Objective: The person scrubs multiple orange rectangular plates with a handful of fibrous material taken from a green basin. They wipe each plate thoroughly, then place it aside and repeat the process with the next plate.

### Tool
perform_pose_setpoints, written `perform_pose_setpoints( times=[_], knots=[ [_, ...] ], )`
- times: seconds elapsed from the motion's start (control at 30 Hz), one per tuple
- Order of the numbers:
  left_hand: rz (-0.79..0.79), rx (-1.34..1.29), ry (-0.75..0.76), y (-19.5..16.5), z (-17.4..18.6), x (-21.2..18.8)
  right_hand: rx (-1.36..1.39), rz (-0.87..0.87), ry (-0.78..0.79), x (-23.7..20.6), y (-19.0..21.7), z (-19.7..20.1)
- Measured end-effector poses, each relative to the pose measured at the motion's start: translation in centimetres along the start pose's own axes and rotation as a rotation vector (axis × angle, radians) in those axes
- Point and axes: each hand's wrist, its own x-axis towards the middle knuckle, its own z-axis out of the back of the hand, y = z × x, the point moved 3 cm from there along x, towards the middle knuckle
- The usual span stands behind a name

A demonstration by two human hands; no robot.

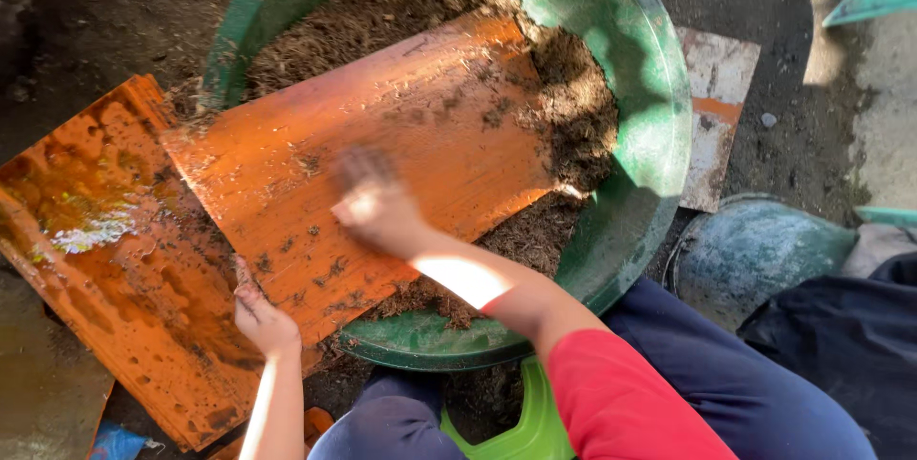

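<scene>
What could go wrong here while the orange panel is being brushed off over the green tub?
The orange panel leans on the green tub rim, gripped only at its lower edge by the left hand; it may slip. The right hand sweeps across it, so brown debris may scatter onto the ground.

Hands (pixel 377 207) on orange tile (pixel 382 145) over basin (pixel 650 135)

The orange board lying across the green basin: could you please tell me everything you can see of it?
The orange board is a flat, rectangular panel, perhaps painted wood, scuffed and flecked with brown crumbs. It lies tilted across the green basin, its far end resting on the brown fibrous soil inside. The left hand grips its near edge; the right hand, motion-blurred, presses on its face. A second orange board lies beside it.
</scene>
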Motion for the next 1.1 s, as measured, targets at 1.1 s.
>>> perform_pose_setpoints(
  times=[1.1],
  knots=[
    [-0.668,0.263,0.107,-30.7,-7.5,22.2,-0.327,-0.895,0.573,-14.8,-19.4,10.9]
  ],
)
